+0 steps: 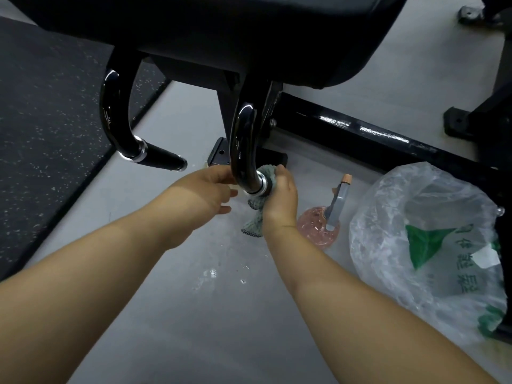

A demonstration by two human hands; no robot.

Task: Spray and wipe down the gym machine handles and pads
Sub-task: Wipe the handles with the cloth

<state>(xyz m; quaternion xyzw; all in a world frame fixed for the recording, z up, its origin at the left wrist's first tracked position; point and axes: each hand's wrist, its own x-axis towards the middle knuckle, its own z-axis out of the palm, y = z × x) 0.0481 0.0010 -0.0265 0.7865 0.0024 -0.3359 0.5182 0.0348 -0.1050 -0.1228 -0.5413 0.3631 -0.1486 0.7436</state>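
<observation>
A black padded seat point(277, 31) fills the top of the view. Two curved glossy black handles hang beneath it. My right hand point(281, 195) grips a grey-green cloth point(256, 217) wrapped around the grip end of the right handle point(243, 145), just past its chrome ring; the grip itself is hidden by hand and cloth. My left hand point(205, 191) sits beside the handle's bend with its fingers extended toward it. The left handle point(155, 157) hangs free. A spray bottle point(322, 225) with pink liquid and a grey trigger lies on the floor right of my right hand.
A translucent plastic bag point(426, 250) with green print lies at the right. The machine's black frame bar point(360, 131) runs diagonally behind it. Speckled black rubber matting point(50, 128) covers the left. Water drops point(213, 273) dot the grey floor point(210, 314).
</observation>
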